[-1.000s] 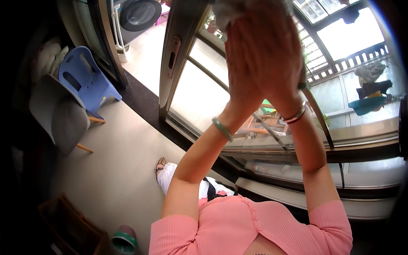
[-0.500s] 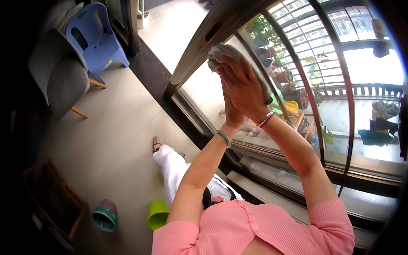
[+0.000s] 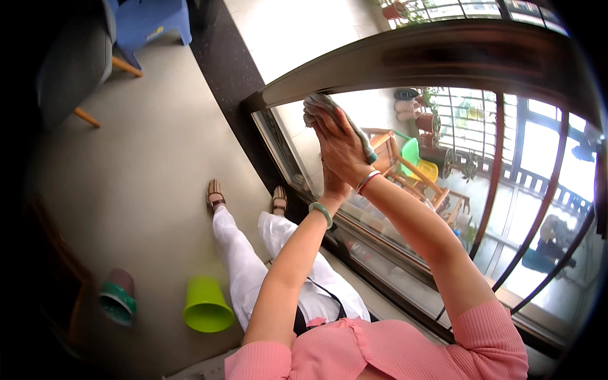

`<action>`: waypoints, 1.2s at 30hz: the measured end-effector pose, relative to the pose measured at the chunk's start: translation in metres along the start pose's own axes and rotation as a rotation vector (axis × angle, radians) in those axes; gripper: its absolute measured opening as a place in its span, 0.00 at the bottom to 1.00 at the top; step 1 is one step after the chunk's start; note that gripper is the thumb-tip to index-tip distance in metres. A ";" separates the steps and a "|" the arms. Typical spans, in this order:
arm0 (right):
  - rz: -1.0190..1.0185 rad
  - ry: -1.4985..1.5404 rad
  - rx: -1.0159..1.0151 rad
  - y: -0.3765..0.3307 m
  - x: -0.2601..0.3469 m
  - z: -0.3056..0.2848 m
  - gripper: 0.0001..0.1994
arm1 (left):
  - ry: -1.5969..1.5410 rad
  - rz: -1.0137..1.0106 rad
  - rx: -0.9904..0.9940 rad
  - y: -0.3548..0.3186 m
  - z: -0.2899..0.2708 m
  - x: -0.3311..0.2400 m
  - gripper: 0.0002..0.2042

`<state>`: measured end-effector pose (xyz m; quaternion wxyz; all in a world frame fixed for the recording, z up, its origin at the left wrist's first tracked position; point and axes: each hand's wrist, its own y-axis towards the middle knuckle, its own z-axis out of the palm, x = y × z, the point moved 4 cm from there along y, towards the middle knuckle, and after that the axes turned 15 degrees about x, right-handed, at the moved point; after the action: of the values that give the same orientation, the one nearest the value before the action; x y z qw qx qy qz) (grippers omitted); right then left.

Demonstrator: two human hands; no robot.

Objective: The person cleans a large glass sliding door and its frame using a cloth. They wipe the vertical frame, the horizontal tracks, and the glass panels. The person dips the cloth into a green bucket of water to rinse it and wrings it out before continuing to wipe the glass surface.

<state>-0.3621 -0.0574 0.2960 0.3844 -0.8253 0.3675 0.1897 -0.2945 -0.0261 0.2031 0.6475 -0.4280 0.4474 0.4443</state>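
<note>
A grey cloth (image 3: 318,102) lies between my hands and the glass pane of a brown-framed door (image 3: 405,60). My right hand (image 3: 345,147), with a silver and red bracelet at its wrist, is closed over the cloth with the fingers long and together. The cloth's edge shows above the fingertips and along the hand's right side. My left hand (image 3: 334,183), below a green bangle (image 3: 322,214), is up against the right hand. Its fingers are mostly hidden behind the right one, so their grip does not show.
Near my legs on the floor are a lime-green bin (image 3: 206,304) and a smaller lined bin (image 3: 118,296). A grey chair (image 3: 76,69) and a blue plastic chair (image 3: 152,25) stand far left. Through the glass appear a wooden chair (image 3: 386,152), potted plants and a window grille.
My view has turned, so the door frame now arches above my hands. Both hands and the cloth sit slightly lower in view, close to the frame. My feet and the bins show more fully.
</note>
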 end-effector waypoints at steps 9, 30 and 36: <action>-0.203 0.036 0.082 0.029 0.017 0.055 0.27 | 0.100 0.029 -0.192 0.013 0.016 0.030 0.41; -0.367 0.074 0.026 0.017 0.014 0.044 0.23 | 0.059 -0.115 -0.273 -0.006 0.021 -0.007 0.39; -0.389 0.004 0.067 0.043 0.030 0.054 0.21 | 0.084 -0.268 -0.230 0.010 0.014 0.028 0.39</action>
<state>-0.3765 -0.0478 0.2227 0.4405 -0.8678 0.2082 0.0979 -0.2957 -0.0051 0.1781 0.6286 -0.5732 0.3590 0.3840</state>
